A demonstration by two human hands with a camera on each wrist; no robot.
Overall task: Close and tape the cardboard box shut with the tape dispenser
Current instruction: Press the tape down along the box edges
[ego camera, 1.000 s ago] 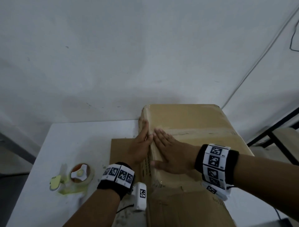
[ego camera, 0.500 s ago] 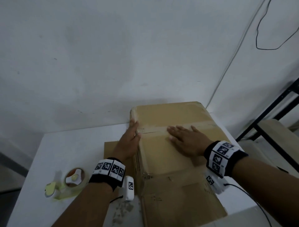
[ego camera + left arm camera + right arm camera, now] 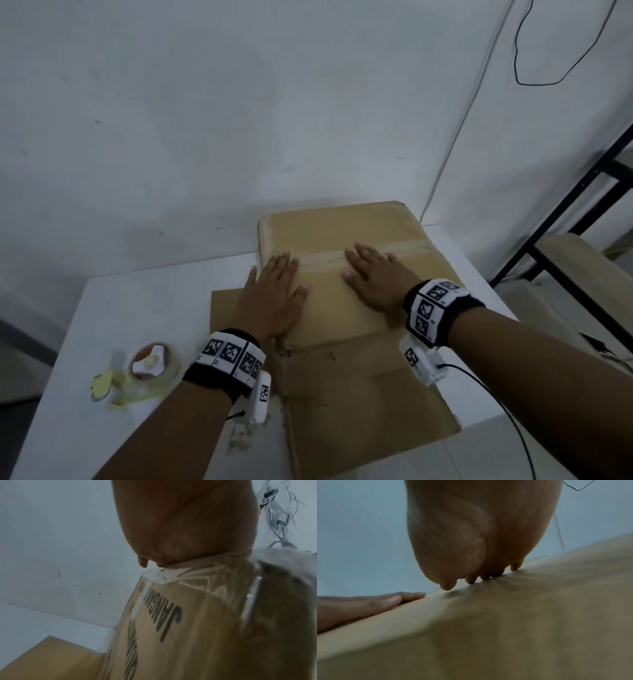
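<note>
I press my flat left hand (image 3: 274,301) and right hand (image 3: 375,279) on the cardboard box (image 3: 342,308); its tape strip (image 3: 325,257) may wrinkle if I rub crooked.

Two hands (image 3: 274,301), one cardboard box (image 3: 329,315), one tape dispenser (image 3: 137,377).

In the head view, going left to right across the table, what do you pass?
Tape dispenser → left hand, flat on the cardboard box → right hand, flat on the box → black cable.
</note>
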